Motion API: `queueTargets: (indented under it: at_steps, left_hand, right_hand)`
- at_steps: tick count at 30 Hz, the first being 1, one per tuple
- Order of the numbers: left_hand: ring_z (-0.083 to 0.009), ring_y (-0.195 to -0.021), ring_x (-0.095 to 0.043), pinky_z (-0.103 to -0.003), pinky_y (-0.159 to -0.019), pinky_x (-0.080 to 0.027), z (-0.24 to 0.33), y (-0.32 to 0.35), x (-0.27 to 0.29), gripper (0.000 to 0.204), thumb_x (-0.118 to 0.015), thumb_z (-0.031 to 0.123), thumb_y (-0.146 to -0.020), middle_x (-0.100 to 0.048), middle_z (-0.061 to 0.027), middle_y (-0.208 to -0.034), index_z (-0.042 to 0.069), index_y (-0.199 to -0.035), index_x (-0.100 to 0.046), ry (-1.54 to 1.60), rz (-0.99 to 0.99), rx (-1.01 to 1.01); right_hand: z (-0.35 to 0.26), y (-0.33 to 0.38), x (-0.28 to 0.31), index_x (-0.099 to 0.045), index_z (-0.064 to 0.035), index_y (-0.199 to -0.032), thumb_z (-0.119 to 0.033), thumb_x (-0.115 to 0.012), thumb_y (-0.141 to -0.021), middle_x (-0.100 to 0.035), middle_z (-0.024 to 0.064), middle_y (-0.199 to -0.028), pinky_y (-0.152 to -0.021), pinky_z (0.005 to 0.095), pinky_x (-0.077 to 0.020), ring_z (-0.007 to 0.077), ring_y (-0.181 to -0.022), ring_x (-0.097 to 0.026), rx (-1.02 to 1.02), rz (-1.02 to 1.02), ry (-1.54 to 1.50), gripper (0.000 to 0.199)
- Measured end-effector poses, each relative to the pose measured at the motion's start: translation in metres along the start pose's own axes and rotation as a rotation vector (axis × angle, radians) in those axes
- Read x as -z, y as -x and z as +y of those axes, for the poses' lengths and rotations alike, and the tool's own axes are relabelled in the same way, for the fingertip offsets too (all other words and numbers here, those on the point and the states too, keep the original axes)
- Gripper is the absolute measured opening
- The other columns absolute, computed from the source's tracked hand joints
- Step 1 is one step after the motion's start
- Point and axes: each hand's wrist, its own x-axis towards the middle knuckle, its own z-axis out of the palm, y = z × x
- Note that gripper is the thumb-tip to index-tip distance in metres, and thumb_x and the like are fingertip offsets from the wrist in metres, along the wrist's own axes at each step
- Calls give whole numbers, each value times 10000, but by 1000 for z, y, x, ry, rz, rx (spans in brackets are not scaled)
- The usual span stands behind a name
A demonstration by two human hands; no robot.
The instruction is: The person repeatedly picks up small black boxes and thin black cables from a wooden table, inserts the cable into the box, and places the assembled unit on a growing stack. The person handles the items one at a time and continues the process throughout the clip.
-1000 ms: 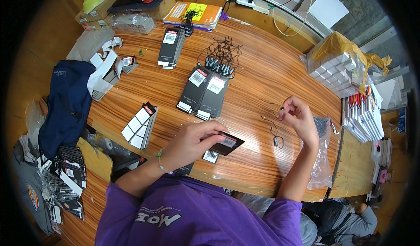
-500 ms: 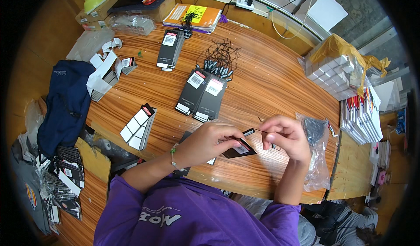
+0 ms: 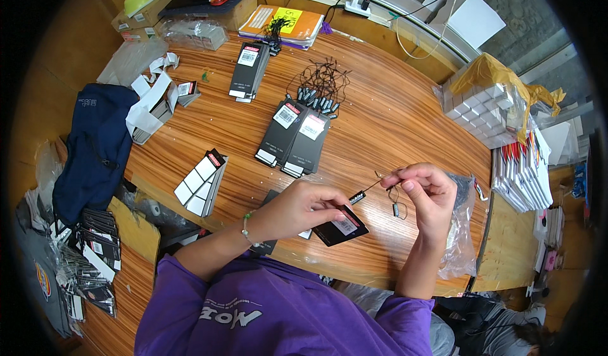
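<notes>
My left hand [image 3: 297,209] grips a black hang tag [image 3: 342,227] with a white label, just above the wooden table [image 3: 392,115]. A thin black string loop [image 3: 373,186] with a small clasp is pinched in my right hand [image 3: 424,194], and it reaches toward the tag's top. Both hands sit close together near the table's front edge. Two piles of black tags [image 3: 294,136] lie a little farther back, beside a bundle of black string loops [image 3: 320,84].
A fanned stack of tags [image 3: 201,177] lies left of my hands, another tag pile [image 3: 248,71] farther back. A clear plastic bag [image 3: 461,229] sits by my right wrist. White boxes [image 3: 484,106], stacked booklets [image 3: 524,177] and a navy bag [image 3: 95,147] ring the table.
My right hand came down and left from the table's right side to meet my left hand. The left hand lifted the tag slightly and shifted right toward the string.
</notes>
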Motion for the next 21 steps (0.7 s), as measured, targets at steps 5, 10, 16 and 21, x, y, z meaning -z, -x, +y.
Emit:
queueTargets:
  at_steps: [5,10,16,21]
  left_hand:
    - [-98,-857,-608,-229,-767,-502,-5,2,4,165,-606,21,-842,-638,-75,-899,-43,-994,-610,109,-8,29]
    - [-99,-853,-611,-241,-767,-509,-4,0,2,187,-605,33,-843,-647,-92,-900,-48,-1012,-601,71,-35,43]
    - [-92,-841,-608,-240,-753,-510,-8,-2,-2,186,-613,47,-842,-651,-89,-902,-44,-1005,-602,43,-43,15]
    - [-98,-822,-620,-241,-746,-513,-8,-2,0,178,-607,33,-842,-652,-103,-935,-46,-1001,-604,16,-30,12]
  right_hand:
    - [-4,-2,4,-548,66,-998,58,-517,-846,-653,210,-926,-830,310,-492,251,-907,-640,-23,-41,-153,156]
    - [-6,0,-2,-547,67,-989,69,-527,-832,-654,206,-934,-823,295,-496,253,-949,-634,-26,-24,-86,158]
    - [-1,-2,-3,-580,55,-912,47,-578,-815,-653,153,-896,-785,280,-500,210,-848,-639,46,67,306,97]
    - [7,-7,13,-564,39,-877,-66,-561,-871,-595,122,-807,-731,298,-488,175,-676,-572,312,177,314,106]
